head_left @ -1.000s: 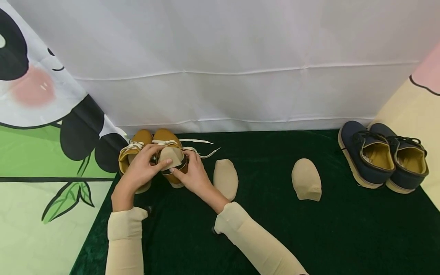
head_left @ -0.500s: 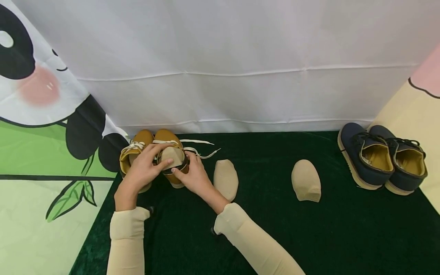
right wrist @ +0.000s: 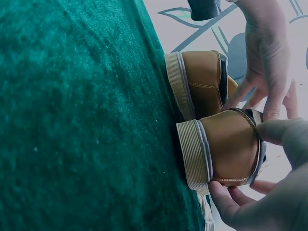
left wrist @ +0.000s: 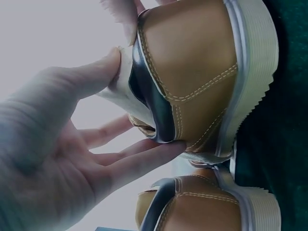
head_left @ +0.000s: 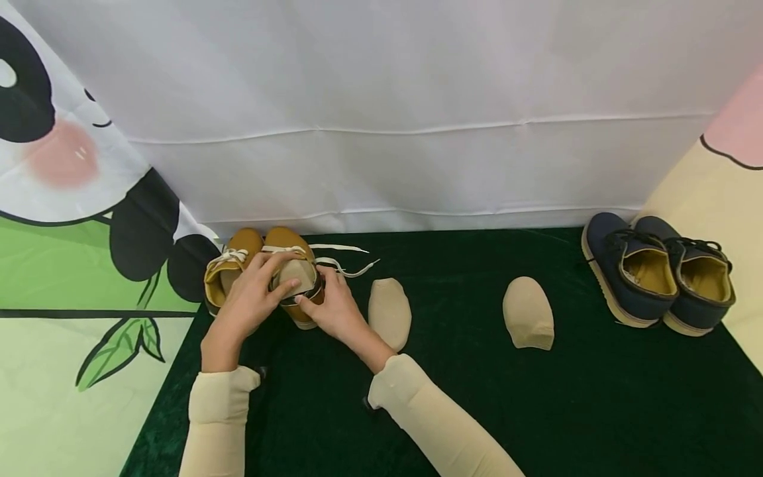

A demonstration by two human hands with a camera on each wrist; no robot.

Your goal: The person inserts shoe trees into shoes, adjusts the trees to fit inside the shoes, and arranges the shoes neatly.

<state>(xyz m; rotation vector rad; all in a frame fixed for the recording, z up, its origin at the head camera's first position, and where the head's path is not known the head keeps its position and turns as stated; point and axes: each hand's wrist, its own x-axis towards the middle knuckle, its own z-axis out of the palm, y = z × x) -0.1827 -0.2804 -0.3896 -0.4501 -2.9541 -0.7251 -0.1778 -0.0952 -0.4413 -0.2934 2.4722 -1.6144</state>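
Observation:
The right-hand tan shoe of a pair stands at the left of the green cloth, white laces loose. In its opening sits a beige shoe insert, partly hidden inside. My left hand holds the insert with the thumb on it, fingers along the shoe's side, as the left wrist view shows. Around the shoe's heel and collar, my right hand grips with thumb and fingers; the right wrist view shows the heel between them. The other tan shoe stands close by on the left, partly behind my left hand.
Two more beige inserts lie on the green cloth, one insert beside my right wrist and another insert farther right. A navy pair of shoes stands at the far right. A white curtain hangs behind.
The beige insert has gone slightly deeper into the tan shoe. Both hands keep nearly the same place around it.

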